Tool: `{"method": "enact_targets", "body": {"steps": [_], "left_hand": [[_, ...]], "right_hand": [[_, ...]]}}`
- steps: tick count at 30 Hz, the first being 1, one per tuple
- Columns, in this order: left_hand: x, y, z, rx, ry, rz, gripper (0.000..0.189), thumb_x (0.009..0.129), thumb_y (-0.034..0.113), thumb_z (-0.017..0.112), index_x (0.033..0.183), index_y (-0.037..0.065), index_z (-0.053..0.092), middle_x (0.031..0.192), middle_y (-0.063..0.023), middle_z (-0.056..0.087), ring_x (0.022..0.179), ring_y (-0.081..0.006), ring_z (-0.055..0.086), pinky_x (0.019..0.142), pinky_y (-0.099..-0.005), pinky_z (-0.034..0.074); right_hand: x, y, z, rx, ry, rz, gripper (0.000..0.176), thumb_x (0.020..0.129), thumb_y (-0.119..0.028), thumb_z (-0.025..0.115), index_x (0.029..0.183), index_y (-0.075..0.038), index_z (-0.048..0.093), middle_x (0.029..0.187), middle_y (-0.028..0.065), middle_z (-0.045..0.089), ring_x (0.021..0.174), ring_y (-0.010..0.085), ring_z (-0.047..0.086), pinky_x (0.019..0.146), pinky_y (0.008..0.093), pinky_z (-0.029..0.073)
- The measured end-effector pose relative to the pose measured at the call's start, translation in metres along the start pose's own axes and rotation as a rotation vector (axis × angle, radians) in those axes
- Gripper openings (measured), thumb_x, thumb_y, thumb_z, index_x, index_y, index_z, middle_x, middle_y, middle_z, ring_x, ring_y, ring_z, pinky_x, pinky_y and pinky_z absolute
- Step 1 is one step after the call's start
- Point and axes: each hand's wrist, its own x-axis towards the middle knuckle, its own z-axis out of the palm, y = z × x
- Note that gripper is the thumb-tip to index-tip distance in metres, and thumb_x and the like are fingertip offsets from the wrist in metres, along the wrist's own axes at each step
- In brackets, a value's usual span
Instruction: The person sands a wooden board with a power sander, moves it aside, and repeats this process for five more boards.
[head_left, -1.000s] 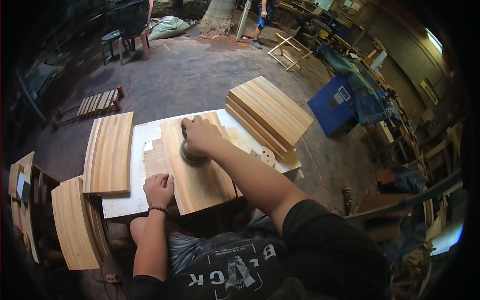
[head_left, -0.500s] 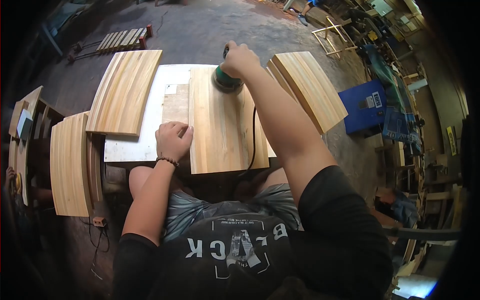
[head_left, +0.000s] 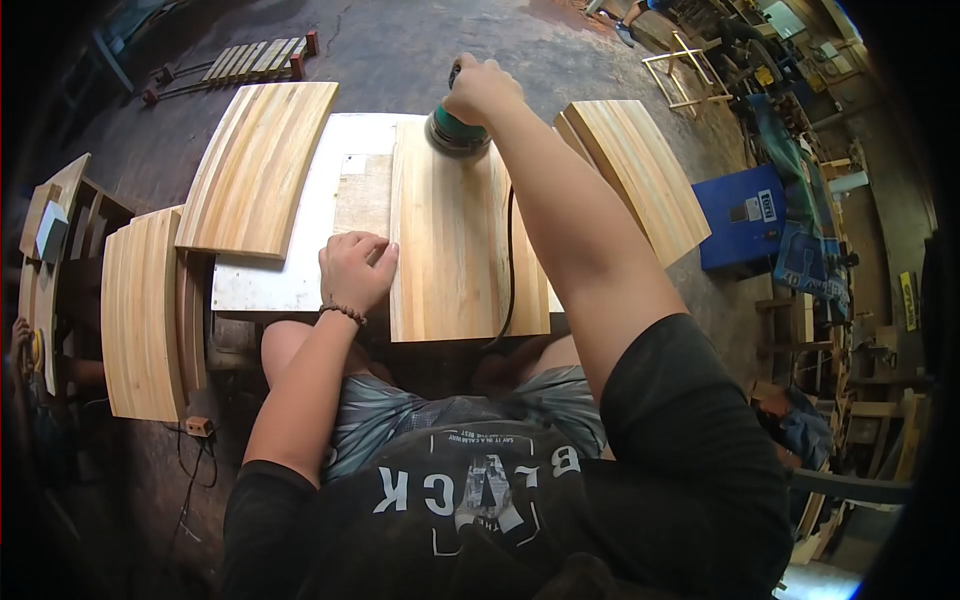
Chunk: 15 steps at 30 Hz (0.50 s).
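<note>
My right hand [head_left: 482, 92] is wrapped around the top of a green and black orbital sander [head_left: 456, 132]. Its round pad rests on the far end of a striped, glued-up wooden panel [head_left: 450, 240]. A black cord [head_left: 513, 250] runs from under my forearm over the panel's near edge. My left hand [head_left: 357, 272] rests on the white tabletop [head_left: 265, 288], loosely curled, with a gap between thumb and fingers. The thumb side touches the panel's left edge; some fingertips are hidden.
Similar curved panels lie at left [head_left: 262, 165] and right [head_left: 640, 175]; another stack [head_left: 142, 315] stands at far left. A blue box [head_left: 738, 215] is beyond the right panels. A slatted frame [head_left: 255, 60] and a thin wooden frame [head_left: 686, 72] stand on the floor. A person's foot [head_left: 625, 32] shows behind.
The sander in my right hand has slid slightly toward the panel's far end. My left hand stays by the panel's left edge. The whole view has shifted a little.
</note>
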Motion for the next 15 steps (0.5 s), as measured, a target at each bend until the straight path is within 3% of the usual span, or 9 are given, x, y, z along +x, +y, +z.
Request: {"method": "enact_targets", "body": {"steps": [7,10,15], "left_hand": [[0.002,0.000,0.001,-0.003,0.022,0.012,0.022,0.095,0.037,0.079,0.095,0.015,0.085,0.107,-0.0044,0.080,0.116,-0.0284,0.067,0.106,-0.0458,0.046],[0.000,-0.001,0.001,-0.016,0.029,0.007,0.022,0.094,0.037,0.080,0.095,0.016,0.085,0.106,-0.0041,0.080,0.115,-0.0287,0.067,0.106,-0.0453,0.046],[0.001,-0.004,0.006,-0.009,0.024,-0.002,0.020,0.093,0.035,0.080,0.094,0.016,0.084,0.106,-0.0039,0.080,0.115,-0.0295,0.067,0.106,-0.0467,0.047]], "right_hand": [[0.006,-0.018,0.009,-0.005,-0.004,-0.004,0.070,0.096,-0.035,0.073,0.161,-0.022,0.051,0.155,0.0236,0.058,0.139,0.0442,0.064,0.115,0.0505,0.056],[-0.009,-0.024,0.001,-0.020,-0.013,-0.036,0.064,0.098,-0.028,0.073,0.157,-0.013,0.053,0.154,0.0229,0.057,0.141,0.0424,0.063,0.114,0.0507,0.057],[-0.025,-0.019,0.004,-0.006,0.032,-0.095,0.063,0.094,-0.024,0.076,0.152,-0.012,0.056,0.148,0.0244,0.063,0.137,0.0448,0.065,0.110,0.0502,0.058]]}}
